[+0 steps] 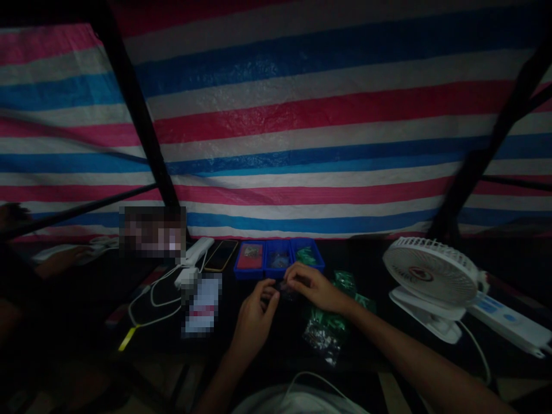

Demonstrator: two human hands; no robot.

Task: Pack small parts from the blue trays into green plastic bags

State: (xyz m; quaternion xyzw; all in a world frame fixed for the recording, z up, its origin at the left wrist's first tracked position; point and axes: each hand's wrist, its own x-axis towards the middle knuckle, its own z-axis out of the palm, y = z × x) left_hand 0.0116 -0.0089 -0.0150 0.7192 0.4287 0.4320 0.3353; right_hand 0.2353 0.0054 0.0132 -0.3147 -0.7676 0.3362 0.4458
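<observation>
Nearest the body, the left hand (254, 315) and the right hand (314, 286) meet over the dark table (388, 351). Both have their fingers bent inward, with the tips pinched from either side on one small dark piece (285, 291). The piece is raised just off the tabletop between them, probably so that both hands can work on it close up, though the light is too poor to tell what it is. Just right of the wrists lies a clear bag of small parts (321, 340), and beside it green packets (331, 319), all within easy reach of the right hand. Further right a white desk fan (431, 275) stands tilted towards the person, next to a white power strip (511, 323). Beyond the hands three blue bins (278, 269) sit edge to edge, which seems to keep the parts sorted. The left one shows a red base with greyish bits, the middle one holds dark bits, and the right one holds green pieces. To their left lie a phone (221, 255) and a white charger (188, 278) with its cable. A striped tarpaulin (302, 115) hangs behind.
</observation>
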